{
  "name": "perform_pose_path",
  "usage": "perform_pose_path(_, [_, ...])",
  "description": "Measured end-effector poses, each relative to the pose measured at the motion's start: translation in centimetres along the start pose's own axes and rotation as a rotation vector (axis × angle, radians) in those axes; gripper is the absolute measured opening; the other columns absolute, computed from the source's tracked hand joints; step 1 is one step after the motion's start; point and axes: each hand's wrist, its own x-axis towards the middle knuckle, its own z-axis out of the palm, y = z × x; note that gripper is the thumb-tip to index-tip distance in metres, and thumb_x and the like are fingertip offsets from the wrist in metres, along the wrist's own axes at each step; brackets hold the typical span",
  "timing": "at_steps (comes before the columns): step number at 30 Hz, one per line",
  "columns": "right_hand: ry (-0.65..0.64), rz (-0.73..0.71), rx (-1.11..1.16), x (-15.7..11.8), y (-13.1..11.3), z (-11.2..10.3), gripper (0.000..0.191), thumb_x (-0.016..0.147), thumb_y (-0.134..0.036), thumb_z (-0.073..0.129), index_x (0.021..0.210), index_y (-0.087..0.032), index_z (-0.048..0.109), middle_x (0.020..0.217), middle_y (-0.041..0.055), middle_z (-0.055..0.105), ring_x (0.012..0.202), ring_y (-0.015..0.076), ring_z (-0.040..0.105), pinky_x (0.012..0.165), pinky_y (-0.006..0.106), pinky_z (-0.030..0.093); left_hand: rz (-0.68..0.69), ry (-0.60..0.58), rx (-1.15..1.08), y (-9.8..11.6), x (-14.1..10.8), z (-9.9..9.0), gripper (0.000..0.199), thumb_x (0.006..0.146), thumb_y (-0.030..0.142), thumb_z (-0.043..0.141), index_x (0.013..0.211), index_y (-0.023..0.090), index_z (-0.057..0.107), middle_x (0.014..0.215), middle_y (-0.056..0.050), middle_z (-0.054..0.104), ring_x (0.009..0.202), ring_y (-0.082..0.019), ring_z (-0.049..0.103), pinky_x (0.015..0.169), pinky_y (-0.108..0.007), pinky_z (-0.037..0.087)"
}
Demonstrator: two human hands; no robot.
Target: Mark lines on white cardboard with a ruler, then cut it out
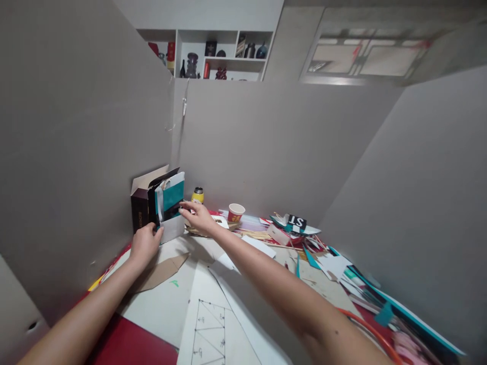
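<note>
A teal, white and black cardboard piece (173, 195) stands upright against a dark open box (140, 210) at the left back of the table. My left hand (147, 243) is at the lower left edge of this piece, its fingers closed on it. Near the piece's right edge is my right hand (196, 215), thumb and fingertips pinched together at the edge; whatever may be between them is too small to make out. Below my left hand lies a flat brown cardboard piece (162, 274).
A yellow jar (197, 195) and a paper cup (236, 213) stand at the back. Scraps and thin sticks spread rightward. A paper with a line drawing (209, 329) lies in front. Grey walls surround the table; an orange tube (371, 329) is lower right.
</note>
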Motion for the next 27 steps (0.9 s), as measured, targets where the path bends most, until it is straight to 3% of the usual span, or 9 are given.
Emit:
perform_pose_path(5, [-0.01,0.055,-0.009,-2.9,0.1,-5.4,0.026,0.093,-0.03,0.057,0.11,-0.017,0.071,0.115,0.0097,0.073,0.106,0.0237,0.067,0.09,0.038,0.055,-0.028,0.014,0.064,-0.4,-0.3,-0.9,0.03,0.094,0.037,0.059,0.116,0.018,0.062,0.112,-0.008,0.067,0.096,-0.022,0.066,0.082,-0.041,0.055])
perform_pose_path(9, [-0.047,0.151,-0.099,-7.6,0.3,-10.4,0.033,0.092,-0.034,0.052,0.111,-0.015,0.071,0.115,0.013,0.073,0.103,0.0254,0.069,0.085,0.039,0.056,-0.011,0.041,0.103,-0.2,-1.8,-2.7,0.026,0.091,0.038,0.052,0.092,0.017,0.068,0.087,-0.012,0.073,0.085,-0.03,0.069,0.069,-0.036,0.047])
perform_pose_path(14, [-0.166,0.298,-0.281,-14.5,0.1,-14.5,0.033,0.088,-0.034,0.056,0.108,-0.014,0.073,0.112,0.015,0.074,0.1,0.0286,0.069,0.087,0.042,0.053,0.118,0.018,0.074,2.6,-4.5,-3.9,0.032,0.089,0.042,0.04,0.083,0.021,0.063,0.084,-0.009,0.073,0.081,-0.028,0.068,0.065,-0.032,0.041])
perform_pose_path(17, [-0.243,0.394,-0.369,-18.2,-0.3,-15.7,0.036,0.087,-0.034,0.057,0.11,-0.011,0.072,0.107,0.0163,0.075,0.093,0.0284,0.07,0.084,0.04,0.053,0.273,-0.147,0.023,5.3,-5.7,-2.6,0.032,0.089,0.045,0.04,0.085,0.023,0.063,0.083,-0.004,0.073,0.077,-0.022,0.067,0.065,-0.029,0.041])
perform_pose_path(20, [-0.306,0.476,-0.423,-21.3,-1.3,-16.2,0.039,0.088,-0.035,0.056,0.115,-0.011,0.071,0.102,0.0146,0.075,0.088,0.027,0.07,0.079,0.037,0.053,0.379,-0.328,0.03,8.1,-5.9,0.1,0.033,0.084,0.047,0.048,0.098,0.022,0.065,0.092,-0.006,0.075,0.082,-0.025,0.068,0.065,-0.031,0.042])
perform_pose_path(23, [-0.319,0.551,-0.465,-23.8,-2.6,-16.0,0.042,0.089,-0.037,0.056,0.119,-0.012,0.069,0.103,0.0146,0.075,0.089,0.0275,0.07,0.077,0.036,0.052,0.412,-0.445,0.074,10.4,-5.1,3.2,0.043,0.08,0.055,0.052,0.104,0.021,0.064,0.099,-0.01,0.075,0.085,-0.03,0.068,0.062,-0.033,0.042])
perform_pose_path(27, [-0.352,0.611,-0.528,-26.4,-3.5,-15.2,0.05,0.087,-0.04,0.059,0.13,-0.015,0.062,0.108,0.0143,0.074,0.093,0.0286,0.07,0.078,0.035,0.051,0.436,-0.526,0.142,12.4,-4.2,6.0,0.048,0.073,0.066,0.055,0.093,0.023,0.064,0.094,-0.011,0.075,0.083,-0.032,0.067,0.057,-0.034,0.04])
